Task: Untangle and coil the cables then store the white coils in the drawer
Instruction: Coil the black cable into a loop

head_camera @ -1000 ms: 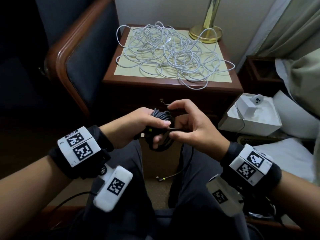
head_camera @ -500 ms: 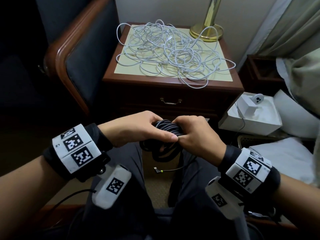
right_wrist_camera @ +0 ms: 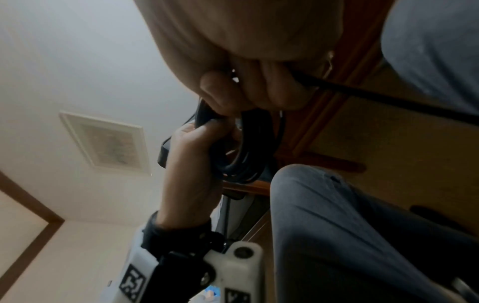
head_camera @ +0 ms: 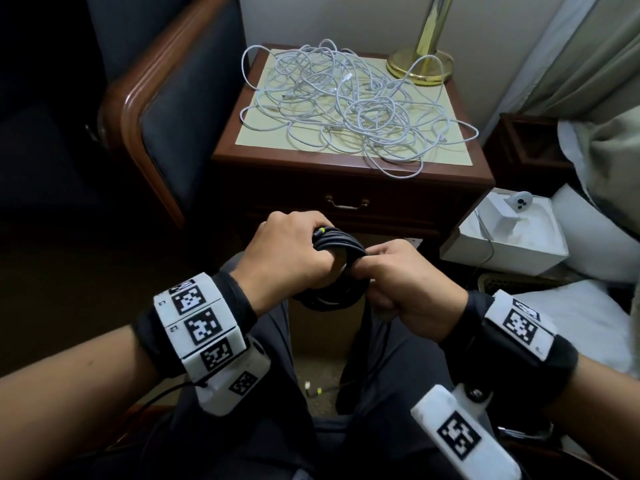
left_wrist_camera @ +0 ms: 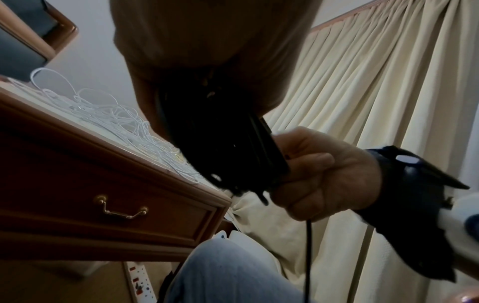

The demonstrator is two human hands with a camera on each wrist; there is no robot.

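A black cable coil [head_camera: 337, 268] hangs between both hands above my lap. My left hand [head_camera: 294, 252] grips the coil's top left, fingers curled round the strands [left_wrist_camera: 223, 143]. My right hand [head_camera: 398, 282] is fisted on the coil's right side and on the loose black tail [right_wrist_camera: 388, 96], which drops between my knees to a plug end [head_camera: 313, 391] near the floor. A tangled heap of white cables [head_camera: 349, 105] lies on the nightstand top [head_camera: 252, 133]. Below it the drawer [head_camera: 346, 206] is closed, with a brass handle [left_wrist_camera: 122, 211].
A brass lamp base [head_camera: 420, 65] stands at the nightstand's back right. A dark padded chair [head_camera: 166, 109] is on the left. A white open box [head_camera: 509, 237] sits right of the nightstand by bedding. A power strip [left_wrist_camera: 140, 283] lies on the floor.
Both hands rose a little with the black coil. The right hand went from pinching the cable with open fingers to a closed fist drawing the tail round the coil; the hanging plug end shifted.
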